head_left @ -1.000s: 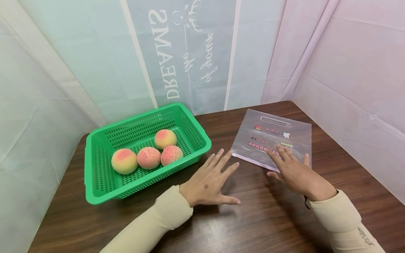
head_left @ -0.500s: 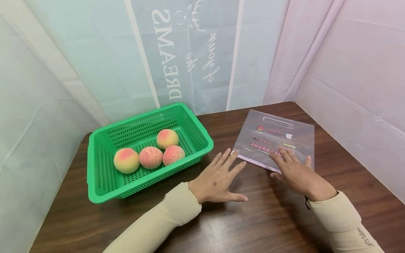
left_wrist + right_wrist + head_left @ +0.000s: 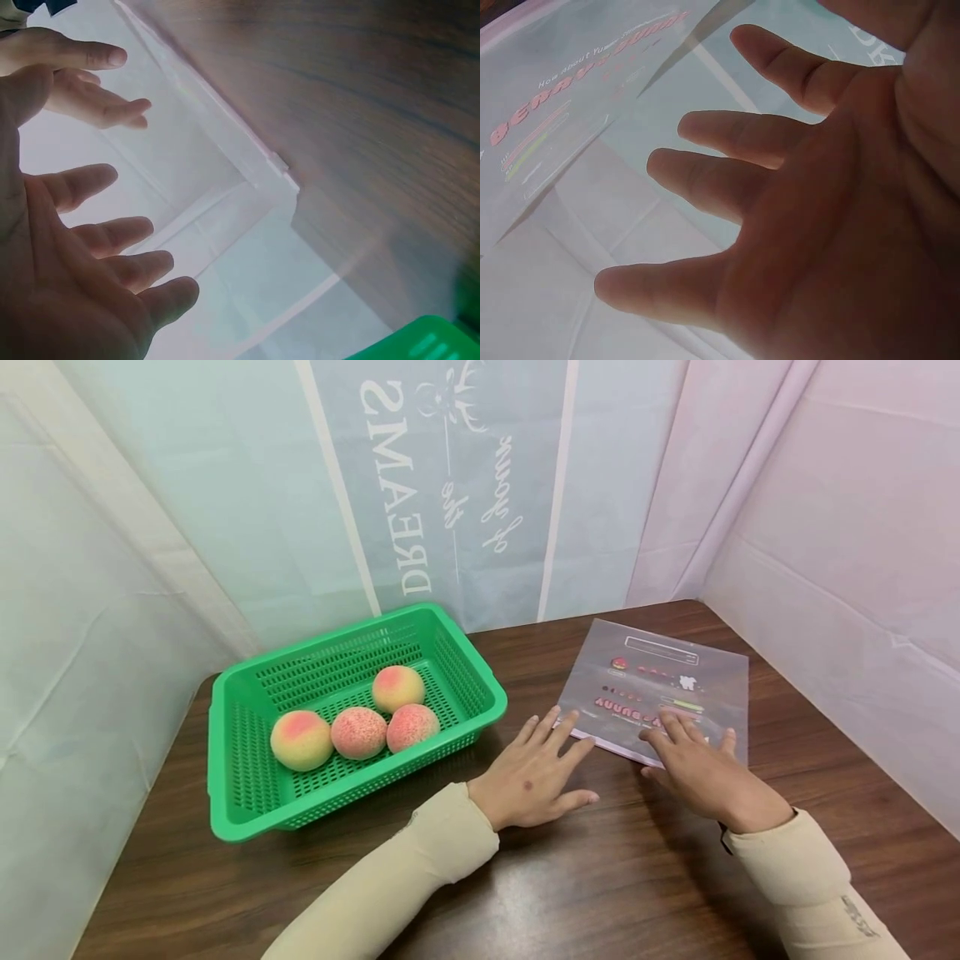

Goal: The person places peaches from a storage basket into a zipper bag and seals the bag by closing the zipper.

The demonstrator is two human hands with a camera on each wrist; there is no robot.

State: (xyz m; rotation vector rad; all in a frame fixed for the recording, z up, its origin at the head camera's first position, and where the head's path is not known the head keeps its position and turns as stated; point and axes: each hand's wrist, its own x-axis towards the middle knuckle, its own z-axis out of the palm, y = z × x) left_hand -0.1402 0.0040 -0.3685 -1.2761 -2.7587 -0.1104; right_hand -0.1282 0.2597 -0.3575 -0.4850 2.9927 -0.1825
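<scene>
A clear zip bag (image 3: 652, 681) with printed pictures and lettering lies flat at the right of the table, its pink slider edge (image 3: 225, 112) toward me. My left hand (image 3: 528, 777), fingers spread, is at the bag's near left corner; the head view does not settle whether it touches. Over the bag's near right part is my right hand (image 3: 701, 768), also with spread fingers and holding nothing. Both palms show bare in the wrist views. To the left stands a green plastic basket (image 3: 225, 760) with several peaches (image 3: 358, 732) in it.
The dark wood table (image 3: 555, 893) runs beneath everything. A printed cloth (image 3: 480, 485) hangs behind it, and pale sheets (image 3: 847, 568) close off both sides.
My left hand has moved right, away from the basket and up to the bag's near left corner. The right hand stays nearly in place. The view has shifted slightly.
</scene>
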